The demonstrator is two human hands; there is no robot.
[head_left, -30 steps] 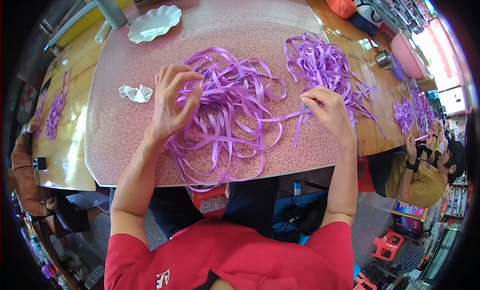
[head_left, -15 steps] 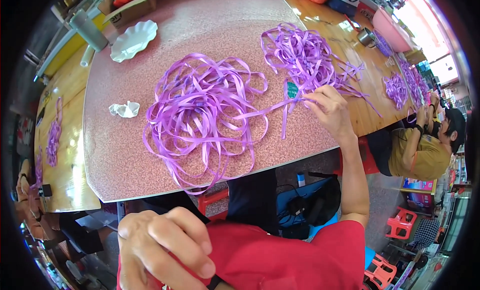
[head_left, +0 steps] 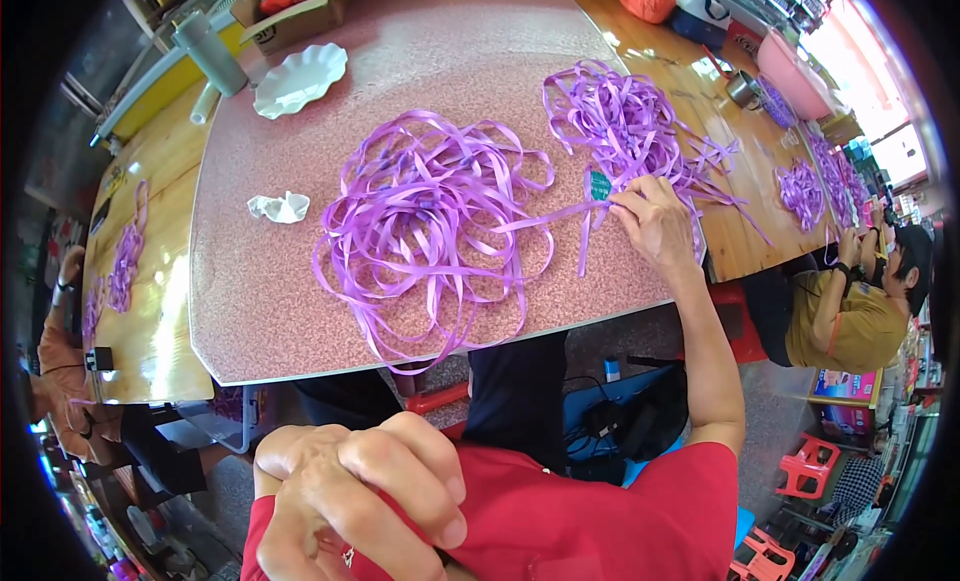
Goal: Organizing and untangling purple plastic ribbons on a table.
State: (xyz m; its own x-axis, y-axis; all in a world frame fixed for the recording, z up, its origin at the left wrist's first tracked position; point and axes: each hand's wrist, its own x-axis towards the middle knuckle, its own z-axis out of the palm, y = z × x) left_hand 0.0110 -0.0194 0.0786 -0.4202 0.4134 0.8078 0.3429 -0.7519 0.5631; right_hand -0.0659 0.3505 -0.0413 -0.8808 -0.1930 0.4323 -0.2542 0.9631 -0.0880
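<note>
From here I can't read any wording for certain: there's pale print too small to follow on the little green tag, a dark printed mark on the cardboard box, and blurred lettering on the colourful carton over to the right.

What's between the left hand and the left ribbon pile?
Nothing visible: the left hand is short of the near edge of the table, and no object shows between it and the left ribbon pile.
</note>
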